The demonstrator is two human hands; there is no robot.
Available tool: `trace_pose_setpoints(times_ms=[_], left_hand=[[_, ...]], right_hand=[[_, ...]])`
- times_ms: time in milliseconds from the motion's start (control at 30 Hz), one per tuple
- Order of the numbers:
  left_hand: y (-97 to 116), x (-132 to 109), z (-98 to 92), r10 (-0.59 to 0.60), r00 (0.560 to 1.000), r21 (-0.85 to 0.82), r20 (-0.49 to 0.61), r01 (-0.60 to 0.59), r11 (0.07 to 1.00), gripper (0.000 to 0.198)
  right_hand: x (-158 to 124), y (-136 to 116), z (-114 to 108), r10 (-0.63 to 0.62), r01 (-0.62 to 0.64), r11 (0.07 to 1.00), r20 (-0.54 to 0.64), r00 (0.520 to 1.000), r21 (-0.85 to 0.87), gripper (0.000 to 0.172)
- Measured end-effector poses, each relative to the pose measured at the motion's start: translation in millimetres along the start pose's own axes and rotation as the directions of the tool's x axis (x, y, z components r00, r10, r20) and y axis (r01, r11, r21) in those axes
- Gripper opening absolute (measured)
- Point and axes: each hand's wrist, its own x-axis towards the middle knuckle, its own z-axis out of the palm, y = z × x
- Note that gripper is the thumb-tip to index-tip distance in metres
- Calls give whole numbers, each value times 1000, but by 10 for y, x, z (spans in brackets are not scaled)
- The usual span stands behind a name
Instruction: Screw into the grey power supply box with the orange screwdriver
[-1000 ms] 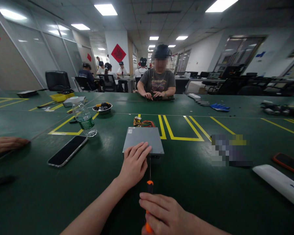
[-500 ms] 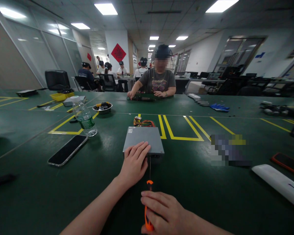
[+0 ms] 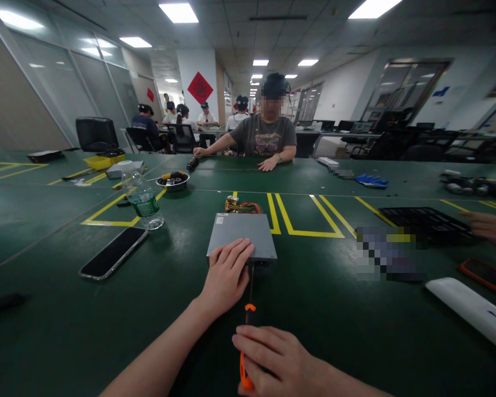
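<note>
A grey metal computer power supply (image 3: 243,226) lies flat on the green table, its bundle of coloured cables (image 3: 243,206) at the far side. My left hand (image 3: 228,273) grips its near edge, fingers stretched across the top and the thumb down by the front face. In my right hand (image 3: 270,358) is a screwdriver (image 3: 250,314) with an orange and black handle, fingers wrapped round it. Its shaft points away from me to the front face of the power supply. The tip is hidden at the casing, so contact with a screw cannot be made out.
To the left are a phone (image 3: 114,252), a plastic bottle (image 3: 146,204) and a metal bowl of tools (image 3: 172,181). On the right lie a black slotted panel (image 3: 427,221), a white case (image 3: 471,314) and an orange-edged phone (image 3: 488,277). Another person's hand (image 3: 494,229) reaches in there. A person (image 3: 268,132) sits opposite.
The screwdriver handle and my right hand have shifted slightly left; my left hand stays put. A black panel and another person's hand have appeared at right. The person opposite has reached out sideways, to my left.
</note>
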Motion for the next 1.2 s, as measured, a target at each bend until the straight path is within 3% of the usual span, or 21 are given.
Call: trace_pose_setpoints(times_ms=[100, 233, 467, 733, 967, 1200], left_hand=[[4, 0, 7, -2, 1000, -7, 1, 2, 1000, 42], [6, 2, 3, -8, 1000, -11, 3, 8, 1000, 42], [3, 0, 2, -21, 1000, -25, 4, 21, 999, 41], [0, 10, 6, -22, 1000, -55, 2, 22, 998, 38], [8, 15, 5, -35, 999, -34, -9, 34, 999, 37], [13, 17, 3, -35, 999, -40, -19, 34, 999, 37]], right_hand=[[-48, -2, 101, -17, 12, 1000, -205, 979, -27, 20], [-21, -12, 64, 9, -12, 1000, -104, 995, -28, 32], [-78, 9, 138, -12, -3, 998, -256, 967, -57, 17], [-34, -6, 70, -1, -6, 998, -123, 992, -56, 29], [-49, -5, 125, -11, -5, 998, -246, 969, -62, 25], [-49, -10, 27, 26, -36, 998, -189, 982, -49, 27]])
